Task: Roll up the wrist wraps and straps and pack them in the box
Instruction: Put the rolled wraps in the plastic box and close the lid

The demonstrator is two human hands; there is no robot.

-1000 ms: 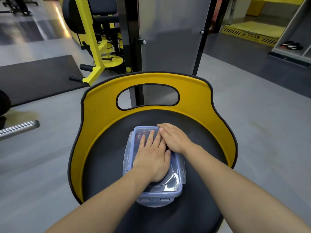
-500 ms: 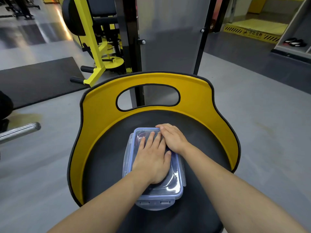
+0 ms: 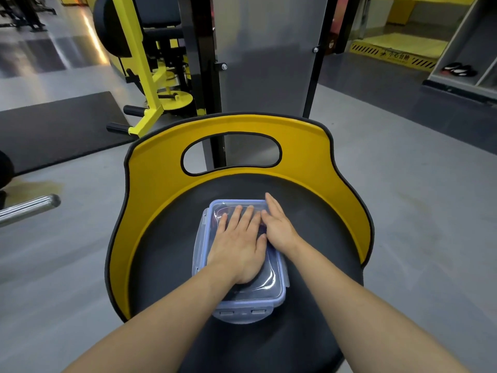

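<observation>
Your two hands pressed flat on a lidded plastic box on a gym seat.

The clear box point(image 3: 242, 289), lid on, sat in the middle of the black seat pad point(image 3: 172, 246) with its yellow rim. Your left hand point(image 3: 238, 244) and right hand point(image 3: 279, 228) lay side by side on the lid, fingers point(image 3: 236, 215) extended, released, grasping nothing. The box's contents looked dark and unclear.

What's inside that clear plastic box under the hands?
Only dark shapes show through the clear plastic box's lid; the flat left hand and right hand cover most of it.
</observation>
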